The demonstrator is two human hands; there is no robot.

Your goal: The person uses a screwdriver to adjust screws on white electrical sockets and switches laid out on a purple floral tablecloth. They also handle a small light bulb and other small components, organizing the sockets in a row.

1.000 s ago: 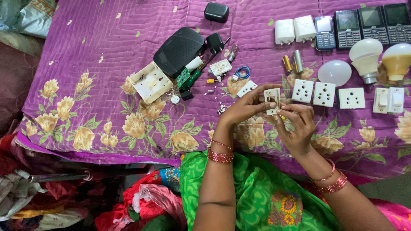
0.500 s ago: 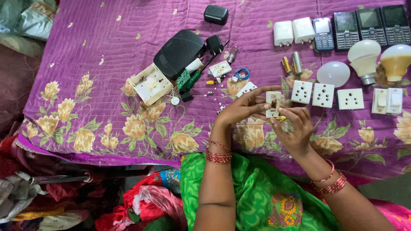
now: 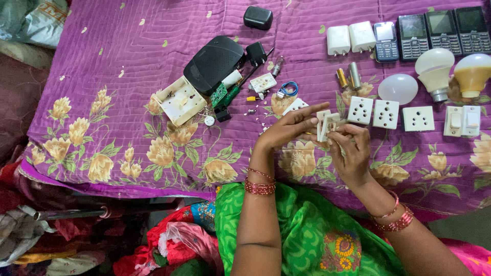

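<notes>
Over the purple flowered bedspread (image 3: 128, 61), both her left hand (image 3: 286, 128) and right hand (image 3: 353, 153) are pinched together on a small white socket (image 3: 327, 124), looks light, stiff plastic, best gripped by its edges.

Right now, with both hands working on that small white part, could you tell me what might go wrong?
The small white part is pinched only at the fingertips of the left hand and right hand, above the purple cloth; it could slip. Tiny loose pieces lie close to the left hand, so a brush might scatter them into the flowered pattern. The white sockets sit right beside the right hand and could be nudged out of line.
</notes>
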